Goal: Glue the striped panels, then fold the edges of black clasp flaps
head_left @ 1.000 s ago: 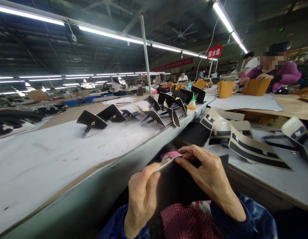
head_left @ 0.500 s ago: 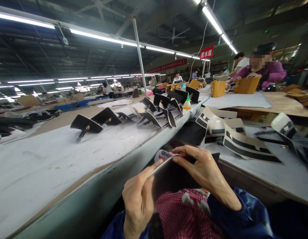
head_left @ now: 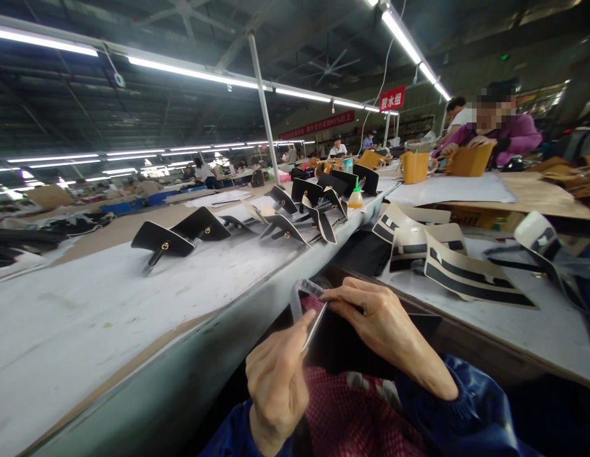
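Lower centre: left hand point(head_left: 275, 387) pinches edge of black leather panel point(head_left: 342, 346); right hand point(head_left: 385, 327) fingertips grip its top edge w/ clear film strip point(head_left: 297, 298). Looks light, floppy, prob best held by edges. Above lap, off tabletop point(head_left: 108, 298).

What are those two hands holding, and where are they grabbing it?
A black piece, gripped at its top edge: left hand pinches the left corner, right hand the edge beside it.

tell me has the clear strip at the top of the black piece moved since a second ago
Yes. The clear strip lay flat along the black piece before; now it curls up in a loop above it, towards the table edge, between left hand and right hand.
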Tool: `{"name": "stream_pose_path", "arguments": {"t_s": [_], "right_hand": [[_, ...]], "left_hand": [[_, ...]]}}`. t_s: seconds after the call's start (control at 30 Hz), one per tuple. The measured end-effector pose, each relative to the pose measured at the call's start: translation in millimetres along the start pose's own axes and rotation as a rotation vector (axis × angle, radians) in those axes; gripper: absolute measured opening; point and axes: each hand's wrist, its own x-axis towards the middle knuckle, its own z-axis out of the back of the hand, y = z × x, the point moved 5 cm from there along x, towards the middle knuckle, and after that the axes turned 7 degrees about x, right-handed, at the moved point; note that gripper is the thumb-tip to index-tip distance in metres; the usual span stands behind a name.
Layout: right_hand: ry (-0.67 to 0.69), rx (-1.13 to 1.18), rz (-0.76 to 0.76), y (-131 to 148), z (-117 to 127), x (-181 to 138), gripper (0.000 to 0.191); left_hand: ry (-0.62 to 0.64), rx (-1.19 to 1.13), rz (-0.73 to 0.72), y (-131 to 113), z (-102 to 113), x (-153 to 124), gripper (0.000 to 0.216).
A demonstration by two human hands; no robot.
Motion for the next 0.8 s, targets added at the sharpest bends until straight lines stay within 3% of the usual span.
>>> {"name": "stream_pose_path", "arguments": {"t_s": [0.1,0.27,0.37,0.5,0.57,0.7,0.8], "right_hand": [[0.012,-0.05,-0.009,-6.4,-4.4,2.1,0.018],[0.14,-0.196,-0.036,-18.2,-24.1,7.2,0.019],[0.214,-0.31,-0.03,-16.6,-37.1,9.1,0.018],[0.315,-0.355,0.055,-5.8,-57.1,6.6,0.017],[0.342,-0.347,0.088,-2.5,-65.9,5.0,0.016],[0.366,-0.361,0.063,-5.6,-72.6,5.4,0.012],[0.301,-0.404,0.038,-9.6,-57.3,5.2,0.018]], "left_hand": [[0.055,0.004,0.097,2.7,-5.0,2.8,0.045],[0.216,0.033,0.396,20.3,-8.7,11.2,0.015],[0.507,0.296,0.461,28.9,-12.3,17.6,0.015],[0.967,0.598,0.488,33.1,-22.6,23.0,0.03],[1.103,0.65,0.504,34.9,-29.6,22.0,0.037],[1.105,0.599,0.532,47.6,-41.7,13.4,0.034],[1.059,0.548,0.575,62.6,-39.9,5.2,0.03]]}}
